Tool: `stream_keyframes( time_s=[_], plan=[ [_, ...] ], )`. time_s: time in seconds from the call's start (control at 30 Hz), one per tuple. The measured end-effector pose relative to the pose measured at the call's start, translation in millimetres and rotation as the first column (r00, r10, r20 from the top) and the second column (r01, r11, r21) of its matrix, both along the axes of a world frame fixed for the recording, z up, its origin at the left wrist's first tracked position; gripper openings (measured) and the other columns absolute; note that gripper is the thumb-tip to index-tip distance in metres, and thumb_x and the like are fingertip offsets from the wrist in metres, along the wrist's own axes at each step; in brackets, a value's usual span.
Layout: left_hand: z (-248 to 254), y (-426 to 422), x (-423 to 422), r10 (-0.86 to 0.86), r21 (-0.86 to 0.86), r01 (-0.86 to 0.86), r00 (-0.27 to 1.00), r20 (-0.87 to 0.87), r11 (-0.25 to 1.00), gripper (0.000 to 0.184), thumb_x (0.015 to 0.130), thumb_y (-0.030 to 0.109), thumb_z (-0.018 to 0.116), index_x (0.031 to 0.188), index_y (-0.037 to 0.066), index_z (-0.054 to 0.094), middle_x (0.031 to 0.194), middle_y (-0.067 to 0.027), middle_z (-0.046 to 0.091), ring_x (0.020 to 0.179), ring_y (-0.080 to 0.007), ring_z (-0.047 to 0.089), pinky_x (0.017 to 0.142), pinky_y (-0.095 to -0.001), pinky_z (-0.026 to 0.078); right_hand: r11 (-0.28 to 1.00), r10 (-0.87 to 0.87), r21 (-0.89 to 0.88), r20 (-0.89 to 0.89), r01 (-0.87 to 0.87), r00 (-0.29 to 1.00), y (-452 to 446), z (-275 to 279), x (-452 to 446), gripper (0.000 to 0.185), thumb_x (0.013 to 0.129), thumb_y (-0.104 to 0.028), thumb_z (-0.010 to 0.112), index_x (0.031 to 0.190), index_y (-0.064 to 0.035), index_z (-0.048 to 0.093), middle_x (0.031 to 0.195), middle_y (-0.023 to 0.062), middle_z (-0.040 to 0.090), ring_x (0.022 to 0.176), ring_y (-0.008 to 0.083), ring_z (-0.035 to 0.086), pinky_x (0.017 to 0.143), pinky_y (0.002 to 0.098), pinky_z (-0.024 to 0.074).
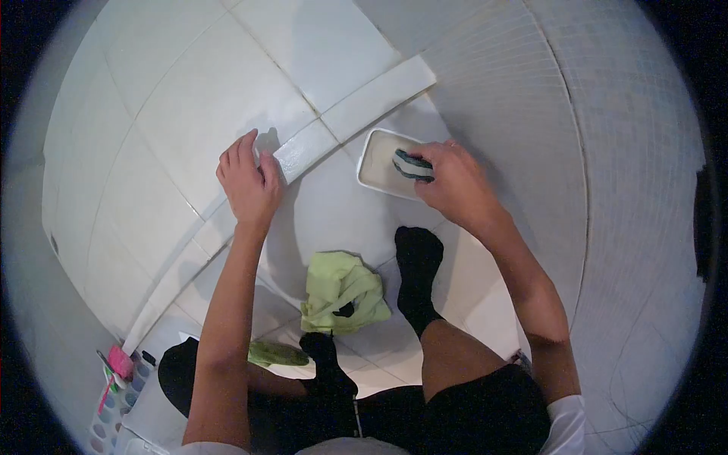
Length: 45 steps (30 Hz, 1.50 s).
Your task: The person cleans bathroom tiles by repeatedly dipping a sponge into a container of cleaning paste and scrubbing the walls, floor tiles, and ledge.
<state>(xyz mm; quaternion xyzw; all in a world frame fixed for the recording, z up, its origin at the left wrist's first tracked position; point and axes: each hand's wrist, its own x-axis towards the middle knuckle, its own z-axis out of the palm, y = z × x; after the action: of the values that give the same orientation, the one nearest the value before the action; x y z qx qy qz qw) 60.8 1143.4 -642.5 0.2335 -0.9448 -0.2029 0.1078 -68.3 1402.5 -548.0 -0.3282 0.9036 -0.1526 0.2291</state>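
Observation:
My right hand (459,182) pinches a dark green and white sponge (412,165) over a white rectangular tub (366,179) on the floor. Cloudy, pale liquid appears to fill the tub; whether the sponge touches it I cannot tell. At the left, my left hand (252,182) has its fingers apart and holds nothing. It is at the raised tile skirting (299,155), where a stretch beside the thumb looks wet and shiny. Whether its fingertips press on the tile is unclear.
A crumpled yellow-green cloth (343,292) lies between my black-socked feet, with a green patterned item (277,353) near it. At the lower left stands a rack with round holes (106,417) and a pink item (120,362). Large white tiles (220,98) extend beyond the skirting.

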Motion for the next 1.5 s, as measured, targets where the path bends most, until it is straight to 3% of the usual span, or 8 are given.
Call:
stream_keyframes(
  time_s=[0.2, 0.37, 0.6, 0.67, 0.7, 1.23, 1.43, 1.5],
  plan=[
    [-3.4, -1.8, 1.3, -0.035, -0.016, 0.035, 0.999, -0.037, 0.999, 0.037, 0.083, 0.019, 0.056, 0.118, 0.008, 0.055, 0.113, -0.0102, 0.056, 0.107, -0.0278, 0.048, 0.096, -0.042, 0.032, 0.937, -0.35, 0.13, 0.317, 0.325, 0.881, -4.8, 48.0, -27.8, 0.035, 0.077, -0.013, 0.061, 0.11, -0.0005, 0.058, 0.1, 0.0186, 0.063, 0.088, 0.0324, 0.061, 0.083, 0.0372, 0.0483],
    [13.0, -0.9, -1.1, -0.19, -0.002, 0.191, 0.979, -0.069, 0.982, 0.049, 0.074, 0.032, 0.066, 0.116, 0.009, 0.056, 0.113, -0.0093, 0.056, 0.105, -0.0289, 0.048, 0.096, -0.0439, 0.032, 0.58, -0.479, -0.177, 0.715, 0.795, 0.509, 27.3, 34.5, -31.5, 0.027, 0.08, -0.009, 0.062, 0.105, -0.0041, 0.05, 0.093, 0.0059, 0.058, 0.09, 0.0126, 0.053, 0.082, 0.0296, 0.0448],
    [10.3, -1.2, -4.8, -0.248, -0.063, 0.245, 0.968, -0.047, 0.967, 0.065, 0.063, 0.04, 0.077, 0.115, 0.008, 0.057, 0.114, -0.0096, 0.056, 0.106, -0.0296, 0.049, 0.097, -0.0458, 0.033, 0.762, -0.382, -0.394, 0.367, 0.514, 0.848, 48.0, 19.6, -9.7, 0.036, 0.069, 0.003, 0.064, 0.103, -0.0081, 0.054, 0.11, 0.0093, 0.063, 0.087, 0.0198, 0.056, 0.079, 0.0306, 0.0465],
    [9.8, -1.1, -5.1, -0.235, -0.056, 0.232, 0.971, -0.041, 0.971, 0.066, 0.062, 0.04, 0.078, 0.115, 0.008, 0.057, 0.114, -0.0096, 0.056, 0.106, -0.0296, 0.049, 0.097, -0.0458, 0.033, 0.979, 0.201, 0.003, -0.166, -0.203, 0.965, 52.5, 22.3, -9.6, 0.042, 0.062, 0.001, 0.065, 0.102, -0.0077, 0.06, 0.115, 0.0101, 0.063, 0.087, 0.0275, 0.058, 0.08, 0.0329, 0.0483],
    [10.2, -0.7, -4.9, -0.227, -0.052, 0.225, 0.973, -0.039, 0.973, 0.067, 0.061, 0.04, 0.078, 0.115, 0.008, 0.056, 0.114, -0.0096, 0.056, 0.106, -0.0296, 0.049, 0.097, -0.0459, 0.033, 0.968, 0.244, 0.101, -0.158, -0.23, 0.957, 45.5, 24.5, -2.7, 0.042, 0.059, -0.001, 0.065, 0.101, -0.0065, 0.063, 0.11, 0.0087, 0.064, 0.087, 0.0304, 0.057, 0.076, 0.0351, 0.0503],
    [6.3, -1.1, -5.0, -0.212, -0.029, 0.211, 0.977, -0.032, 0.977, 0.065, 0.061, 0.038, 0.079, 0.114, 0.009, 0.057, 0.109, -0.0078, 0.058, 0.103, -0.0287, 0.051, 0.095, -0.0432, 0.034, 0.979, 0.203, 0.025, -0.221, -0.203, 0.954, 18.0, -32.3, 20.9, 0.057, 0.067, -0.009, 0.068, 0.121, -0.0021, 0.052, 0.121, 0.0141, 0.057, 0.101, 0.0318, 0.055, 0.084, 0.0377, 0.0512],
    [7.3, -1.1, -4.1, -0.199, 0.01, 0.199, 0.98, -0.005, 0.98, 0.063, 0.061, 0.039, 0.079, 0.113, 0.01, 0.058, 0.109, -0.007, 0.059, 0.103, -0.0285, 0.052, 0.095, -0.0434, 0.035, 0.979, 0.204, 0.014, -0.025, -0.204, 0.979, 28.2, -28.0, 18.5, 0.051, 0.07, -0.003, 0.063, 0.12, -0.0032, 0.053, 0.119, 0.0173, 0.058, 0.112, 0.0348, 0.054, 0.089, 0.0405, 0.0481],
    [4.3, -0.9, -4.3, -0.204, -0.009, 0.204, 0.978, -0.052, 0.979, 0.063, 0.062, 0.045, 0.076, 0.112, 0.009, 0.058, 0.106, -0.0062, 0.059, 0.1, -0.0258, 0.052, 0.096, -0.0455, 0.033, 0.994, -0.09, -0.022, 0.334, 0.103, 0.938, 25.9, -15.9, 9.7, 0.047, 0.074, -0.001, 0.059, 0.121, -0.0033, 0.052, 0.114, 0.0206, 0.06, 0.107, 0.0371, 0.057, 0.09, 0.0417, 0.0473]
  ],
)
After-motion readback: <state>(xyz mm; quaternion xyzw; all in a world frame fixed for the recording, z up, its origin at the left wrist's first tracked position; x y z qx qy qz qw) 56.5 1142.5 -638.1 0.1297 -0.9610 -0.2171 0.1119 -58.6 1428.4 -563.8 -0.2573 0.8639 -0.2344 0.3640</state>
